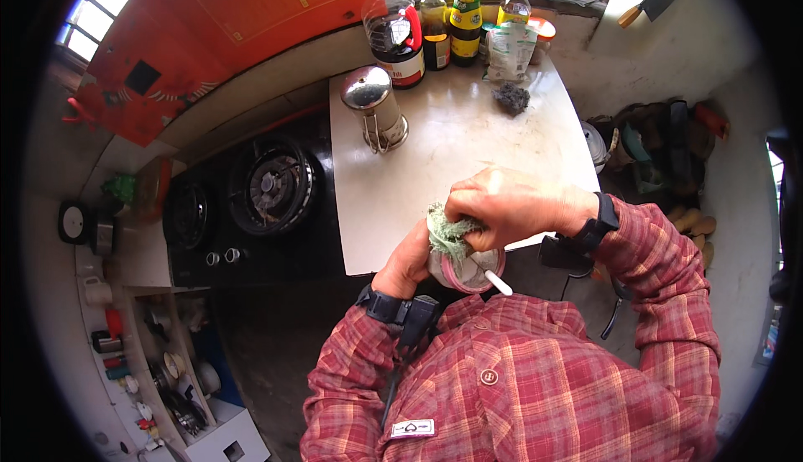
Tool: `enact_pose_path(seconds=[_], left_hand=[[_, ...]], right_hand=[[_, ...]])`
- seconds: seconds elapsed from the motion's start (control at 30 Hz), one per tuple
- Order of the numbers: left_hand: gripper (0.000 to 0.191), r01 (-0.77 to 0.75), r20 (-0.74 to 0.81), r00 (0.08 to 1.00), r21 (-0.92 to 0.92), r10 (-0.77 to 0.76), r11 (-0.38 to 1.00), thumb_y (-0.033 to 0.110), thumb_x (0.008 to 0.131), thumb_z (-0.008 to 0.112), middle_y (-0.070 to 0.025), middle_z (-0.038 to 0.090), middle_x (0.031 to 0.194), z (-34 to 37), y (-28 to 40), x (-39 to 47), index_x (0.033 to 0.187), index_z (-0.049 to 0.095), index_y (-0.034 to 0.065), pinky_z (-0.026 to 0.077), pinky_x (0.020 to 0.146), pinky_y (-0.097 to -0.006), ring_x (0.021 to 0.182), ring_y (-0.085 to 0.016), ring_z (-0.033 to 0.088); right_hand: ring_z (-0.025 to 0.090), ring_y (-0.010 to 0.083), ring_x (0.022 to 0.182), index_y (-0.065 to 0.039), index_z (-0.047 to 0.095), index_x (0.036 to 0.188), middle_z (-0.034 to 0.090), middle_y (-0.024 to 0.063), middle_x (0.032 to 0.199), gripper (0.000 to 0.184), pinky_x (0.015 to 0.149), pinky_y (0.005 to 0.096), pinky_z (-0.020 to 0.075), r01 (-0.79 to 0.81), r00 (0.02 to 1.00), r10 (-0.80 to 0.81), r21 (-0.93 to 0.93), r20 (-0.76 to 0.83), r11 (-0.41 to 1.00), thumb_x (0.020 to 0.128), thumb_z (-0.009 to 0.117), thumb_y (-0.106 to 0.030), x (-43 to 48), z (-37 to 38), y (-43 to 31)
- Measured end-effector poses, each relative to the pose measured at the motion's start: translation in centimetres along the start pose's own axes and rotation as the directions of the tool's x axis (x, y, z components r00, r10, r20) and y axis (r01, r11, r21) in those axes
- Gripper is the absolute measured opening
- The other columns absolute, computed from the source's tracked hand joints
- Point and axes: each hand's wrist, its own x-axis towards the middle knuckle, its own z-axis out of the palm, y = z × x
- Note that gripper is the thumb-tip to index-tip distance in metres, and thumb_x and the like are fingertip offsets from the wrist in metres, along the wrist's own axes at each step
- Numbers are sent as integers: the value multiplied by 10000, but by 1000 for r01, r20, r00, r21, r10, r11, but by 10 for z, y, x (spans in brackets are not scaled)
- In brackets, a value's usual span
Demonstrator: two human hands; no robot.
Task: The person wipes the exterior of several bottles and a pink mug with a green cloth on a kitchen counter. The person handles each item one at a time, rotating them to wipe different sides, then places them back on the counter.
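My left hand [403, 262] is closed around the side of a jar with a pinkish rim [446, 272], held close to my shirt at the table's front edge. My right hand [495, 208] grips a pale green cloth [446, 233] and presses it at the jar's rim. From the jar's opening sticks out a white handle [499, 282]; what it belongs to is hidden inside. Ahead on the white tabletop [433, 167] stand a metal-lidded canister [384, 117] and, farther right, a dark scouring pad or wad of fibres [511, 98].
Bottles with red caps [395, 42], a green-labelled bottle [465, 20] and a white packet [509, 51] line the table's back. A black gas stove [270, 186] adjoins on the left. A cleaver [652, 4] hangs at the upper right.
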Motion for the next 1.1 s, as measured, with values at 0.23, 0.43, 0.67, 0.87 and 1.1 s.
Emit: enact_pose_path(seconds=[0.23,0.43,0.67,0.87,1.1], left_hand=[[363,-19,53,998,1,19,1000,298,975,507,-73,634,1131,17,2,-12,1193,574,16,525,863,-290,973,-141,628],[541,-60,129,989,-96,72,994,463,910,562,-171,642,1084,4,13,-25,1150,569,-22,546,830,-378,942,-236,654],[621,-195,223,959,82,173,977,554,938,460,-104,626,1053,8,22,-39,1111,563,-33,506,852,-318,935,-174,616],[580,-132,104,987,134,118,982,521,972,408,-95,637,1018,11,35,-53,1094,583,-19,505,844,-316,915,-166,613],[431,-247,-51,967,69,251,967,348,997,440,-82,619,1156,8,20,-57,1225,553,0,491,896,-312,1002,-165,602]], right_hand=[[633,291,718,-63,626,885,640,105,782,236,639,355,511,63,993,-41,202,-108,977,655,675,-86,-12,8,5],[653,178,844,-22,627,987,680,84,957,200,765,315,550,8,804,377,643,-459,766,793,577,-29,-41,20,33],[655,197,927,-16,589,1166,667,103,1051,369,833,360,555,261,807,588,930,-62,-260,886,652,-247,-31,107,68],[635,157,923,-18,619,1136,666,86,1063,326,829,319,528,189,866,385,922,-319,339,855,689,-169,-21,83,59],[586,92,918,19,631,1123,681,59,1039,304,829,268,489,-73,953,287,841,-101,536,850,688,-101,3,61,3]])
